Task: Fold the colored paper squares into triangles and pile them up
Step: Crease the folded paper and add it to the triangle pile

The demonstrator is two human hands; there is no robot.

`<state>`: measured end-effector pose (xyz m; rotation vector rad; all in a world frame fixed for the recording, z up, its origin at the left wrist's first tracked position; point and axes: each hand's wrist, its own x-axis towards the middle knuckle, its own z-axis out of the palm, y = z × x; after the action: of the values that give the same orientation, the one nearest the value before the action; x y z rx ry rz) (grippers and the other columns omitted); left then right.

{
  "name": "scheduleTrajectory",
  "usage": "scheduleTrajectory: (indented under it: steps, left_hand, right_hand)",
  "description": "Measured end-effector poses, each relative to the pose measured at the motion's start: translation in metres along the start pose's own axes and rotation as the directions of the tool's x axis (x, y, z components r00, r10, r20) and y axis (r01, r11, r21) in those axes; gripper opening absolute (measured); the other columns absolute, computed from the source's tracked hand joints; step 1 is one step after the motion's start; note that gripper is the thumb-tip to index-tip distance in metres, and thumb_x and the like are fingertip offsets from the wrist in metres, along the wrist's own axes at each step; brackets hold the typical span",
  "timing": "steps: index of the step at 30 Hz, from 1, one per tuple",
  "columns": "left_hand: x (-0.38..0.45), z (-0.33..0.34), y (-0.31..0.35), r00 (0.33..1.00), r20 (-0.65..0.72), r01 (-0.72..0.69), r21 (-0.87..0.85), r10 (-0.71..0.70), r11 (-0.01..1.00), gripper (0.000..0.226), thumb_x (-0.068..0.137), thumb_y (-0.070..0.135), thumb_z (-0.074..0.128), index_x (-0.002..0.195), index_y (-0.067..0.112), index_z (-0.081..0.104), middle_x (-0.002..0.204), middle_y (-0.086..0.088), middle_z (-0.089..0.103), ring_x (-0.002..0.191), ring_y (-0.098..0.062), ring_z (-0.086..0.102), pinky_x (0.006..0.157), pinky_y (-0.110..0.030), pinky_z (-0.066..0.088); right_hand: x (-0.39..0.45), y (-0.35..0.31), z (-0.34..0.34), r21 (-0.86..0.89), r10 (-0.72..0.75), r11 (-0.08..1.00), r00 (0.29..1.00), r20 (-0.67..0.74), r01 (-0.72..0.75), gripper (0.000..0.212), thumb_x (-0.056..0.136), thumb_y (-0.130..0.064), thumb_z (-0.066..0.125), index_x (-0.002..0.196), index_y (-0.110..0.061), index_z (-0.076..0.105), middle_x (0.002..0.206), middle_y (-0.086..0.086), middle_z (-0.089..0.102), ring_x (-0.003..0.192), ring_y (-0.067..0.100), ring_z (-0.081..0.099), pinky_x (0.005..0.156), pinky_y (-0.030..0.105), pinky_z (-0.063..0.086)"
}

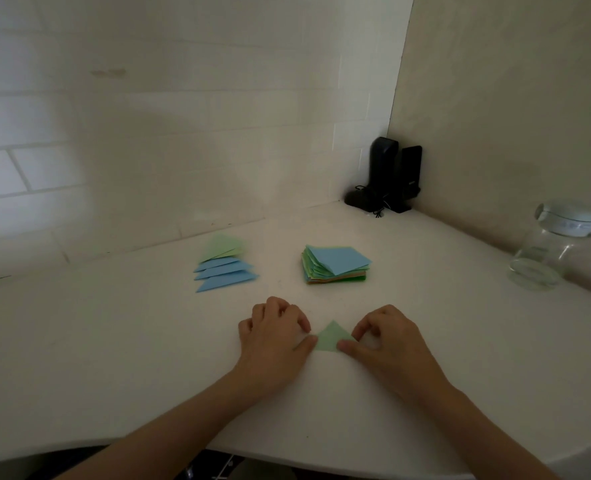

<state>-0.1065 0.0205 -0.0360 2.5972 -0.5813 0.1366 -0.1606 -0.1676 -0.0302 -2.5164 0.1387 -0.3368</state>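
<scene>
While both hands, left hand [276, 336] and right hand [387, 341], pinch a green triangle [331, 337], several folded triangles [224, 263] lie far left; many squares [336, 265] remain.

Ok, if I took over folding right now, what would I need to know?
Left hand and right hand: both press the small green paper triangle flat on the white counter, one at each end.
Folded pile of blue and green paper triangles: back left.
Stack of unfolded coloured paper squares, blue on top: back centre.
Done: several triangles piled.
Left: pile this one, then fold the stack.
</scene>
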Motion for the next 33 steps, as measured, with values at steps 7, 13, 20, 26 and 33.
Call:
scheduleTrajectory:
  steps: [7, 13, 20, 26, 33]
  left_hand:
    - [-0.001, -0.01, -0.007, 0.998, 0.014, -0.062, -0.047, 0.063, 0.997, 0.015, 0.091, 0.034, 0.055, 0.106, 0.039, 0.056, 0.118, 0.013, 0.038, 0.114, -0.008, 0.032, 0.09, -0.025, 0.02]
    - [-0.005, -0.001, 0.006, 0.964, -0.01, -0.261, -0.202, 0.265, 0.944, 0.034, 0.091, 0.007, 0.051, 0.121, 0.022, 0.05, 0.115, 0.003, 0.046, 0.103, -0.007, 0.041, 0.089, -0.017, 0.036]
    - [0.003, 0.001, 0.01, 0.987, 0.026, -0.147, -0.253, 0.159, 0.956, 0.047, 0.089, 0.027, 0.061, 0.131, 0.022, 0.039, 0.114, 0.005, 0.049, 0.101, -0.009, 0.042, 0.083, -0.017, 0.035]
    - [0.009, -0.008, 0.011, 0.987, 0.063, -0.125, -0.299, 0.15, 0.946, 0.019, 0.087, 0.025, 0.064, 0.103, 0.021, 0.055, 0.091, 0.005, 0.057, 0.075, -0.003, 0.047, 0.066, -0.016, 0.034]
    - [0.017, -0.038, -0.017, 0.999, 0.033, -0.007, -0.273, 0.017, 0.962, 0.031, 0.099, 0.031, 0.045, 0.07, 0.022, 0.055, 0.068, 0.012, 0.054, 0.062, 0.0, 0.046, 0.056, -0.013, 0.033]
  right_hand:
    - [0.004, 0.004, -0.021, -0.041, 0.053, 0.998, 0.996, 0.072, -0.05, 0.021, 0.069, -0.039, 0.079, 0.066, -0.032, 0.06, 0.088, -0.004, 0.057, 0.078, 0.004, 0.052, 0.063, 0.006, 0.036]
    - [0.001, -0.01, -0.012, -0.056, 0.093, 0.995, 0.99, 0.104, -0.088, 0.02, 0.071, -0.045, 0.075, 0.068, -0.037, 0.057, 0.085, -0.013, 0.052, 0.083, 0.006, 0.052, 0.076, 0.022, 0.043]
    - [-0.014, -0.01, -0.01, 0.133, -0.021, 0.991, 0.999, 0.035, 0.016, 0.014, 0.07, -0.021, 0.079, 0.068, -0.025, 0.065, 0.07, -0.012, 0.065, 0.069, 0.002, 0.06, 0.063, 0.009, 0.042]
    - [-0.013, -0.008, -0.011, 0.303, -0.007, 0.953, 0.998, -0.058, 0.024, 0.019, 0.07, -0.007, 0.077, 0.062, -0.02, 0.065, 0.061, -0.021, 0.064, 0.06, -0.004, 0.06, 0.056, 0.005, 0.039]
    - [0.008, -0.018, 0.002, 0.447, 0.073, 0.894, 0.996, -0.055, -0.041, 0.017, 0.074, -0.025, 0.078, 0.082, -0.027, 0.063, 0.08, -0.011, 0.069, 0.067, 0.008, 0.068, 0.065, 0.015, 0.05]
